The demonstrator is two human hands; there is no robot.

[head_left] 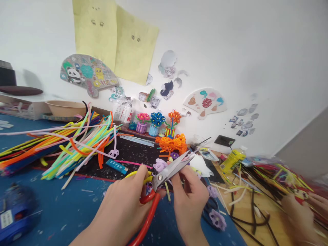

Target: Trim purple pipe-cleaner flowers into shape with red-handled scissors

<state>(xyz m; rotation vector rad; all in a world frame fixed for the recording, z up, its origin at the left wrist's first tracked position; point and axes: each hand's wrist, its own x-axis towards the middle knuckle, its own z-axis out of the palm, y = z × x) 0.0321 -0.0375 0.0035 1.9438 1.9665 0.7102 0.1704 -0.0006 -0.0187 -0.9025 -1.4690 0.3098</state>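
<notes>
My left hand (123,201) is closed round the red-handled scissors (166,172), whose blades point up and right, slightly parted. A yellow strip (130,174) shows beside its thumb; I cannot tell whether it belongs to the handle. Just under the blades, my right hand (191,196) has its fingers pinched together, and the blades partly hide what they hold. A lilac pipe-cleaner flower (160,165) sits by the blades, left of the right fingers. More lilac flowers (217,219) lie to the right of that hand. Beyond the scissors is a bundle of orange pipe-cleaner pieces (173,142).
A big heap of coloured pipe cleaners (84,143) lies left, near a blue glue gun or similar tool (12,218). Potted pipe-cleaner flowers (157,119) line the wall. A yellow bottle (233,159) stands right; another person's hands (298,212) work at far right.
</notes>
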